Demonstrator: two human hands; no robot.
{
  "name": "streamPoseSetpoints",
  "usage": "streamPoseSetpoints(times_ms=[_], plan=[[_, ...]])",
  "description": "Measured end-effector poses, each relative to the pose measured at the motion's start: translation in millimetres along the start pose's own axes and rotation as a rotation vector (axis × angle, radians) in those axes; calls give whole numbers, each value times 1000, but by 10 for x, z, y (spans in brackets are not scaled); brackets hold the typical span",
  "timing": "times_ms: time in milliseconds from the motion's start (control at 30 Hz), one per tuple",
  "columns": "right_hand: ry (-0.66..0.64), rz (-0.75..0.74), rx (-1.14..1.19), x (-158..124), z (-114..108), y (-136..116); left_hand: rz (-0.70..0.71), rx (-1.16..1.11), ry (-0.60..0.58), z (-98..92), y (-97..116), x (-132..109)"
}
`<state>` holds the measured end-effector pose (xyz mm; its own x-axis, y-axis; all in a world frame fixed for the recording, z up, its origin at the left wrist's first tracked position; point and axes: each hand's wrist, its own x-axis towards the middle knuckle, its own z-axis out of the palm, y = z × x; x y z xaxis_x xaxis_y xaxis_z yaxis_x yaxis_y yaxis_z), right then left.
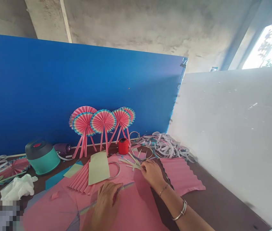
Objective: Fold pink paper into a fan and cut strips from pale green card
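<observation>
My left hand (106,202) rests on a large pink paper sheet (138,208), fingers bent and pressing down beside a narrow strip of pale and blue-grey bands (126,185) along the sheet's edge. Farther right, my right hand (152,173) is closed at the fingertips on the end of a small bunch of pale green paper strips (134,161); its fingertips are partly hidden. Just beyond my left hand lies a pale green paper piece (99,168), over pleated pink paper (80,179). A thin ring (118,170) lies next to it.
Pink pleated paper fans (103,122) stand against the blue partition (54,80). Nearby are a red container (123,146), a teal and dark container (43,157), white crumpled tissue (20,187), a heap of curled paper strips (167,144) and a wavy pink sheet (182,176). A white wall (234,128) bounds the right.
</observation>
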<state>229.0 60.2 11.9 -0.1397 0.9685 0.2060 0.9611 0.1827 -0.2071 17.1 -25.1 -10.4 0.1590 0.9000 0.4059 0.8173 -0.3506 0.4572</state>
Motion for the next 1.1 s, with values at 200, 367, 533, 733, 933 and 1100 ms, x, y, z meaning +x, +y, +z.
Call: streamPoseSetpoints(times_ms=[200,367,533,733,933,1100], plan=[[-55,-73,-74,-63,71,-105,25,-17,25,14,-9,-12],[-86,-262,35,-130,61,-244,46,-25,49,-6,8,-23],[69,8,70,-68,12,-129,25,-34,53,7,0,-13],[-56,112,16,26,6,82,16,-71,13,2,6,17],[-19,134,371,104,11,209,21,-149,-87,-160,-22,125],[-358,78,1000,100,-136,327,-7,-140,-231,-358,-111,220]])
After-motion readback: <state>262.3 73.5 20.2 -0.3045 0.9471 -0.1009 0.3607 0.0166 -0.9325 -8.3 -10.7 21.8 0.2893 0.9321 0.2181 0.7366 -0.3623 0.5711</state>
